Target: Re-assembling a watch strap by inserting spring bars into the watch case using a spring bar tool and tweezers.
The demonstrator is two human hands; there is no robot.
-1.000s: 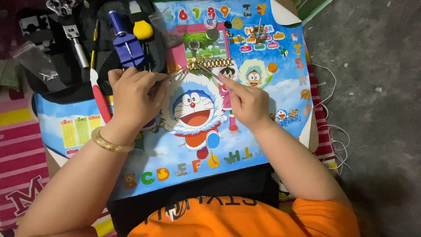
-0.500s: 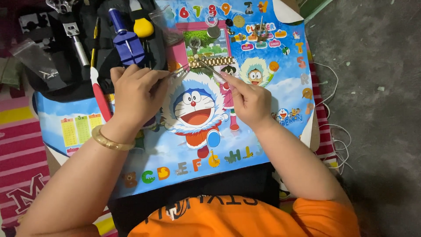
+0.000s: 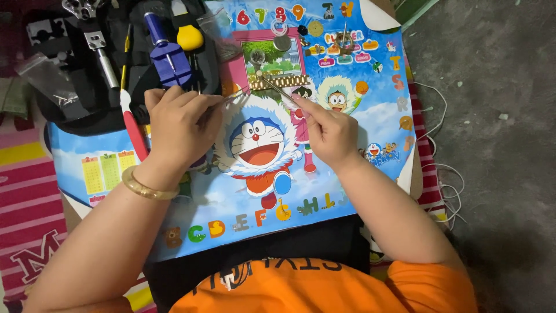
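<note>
Black fabric tool pouch (image 3: 75,87) lies far left, holding a blue plastic pin-remover tool (image 3: 168,55) and a yellow-handled driver (image 3: 189,36). Left hand (image 3: 179,124), wrist in a gold bangle (image 3: 145,185), pinches a thin metal tool (image 3: 234,98). Glossy blue cartoon-printed board (image 3: 347,133) has open room at its lower edge. Gold metal link watch band (image 3: 284,81) lies near the board's upper middle. Right hand (image 3: 327,130), fingers closed, grips slim metal tweezers (image 3: 278,91) angled to the band.

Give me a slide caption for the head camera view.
Right hand points a thin metal tool at a gold watch band on a cartoon board.
</note>
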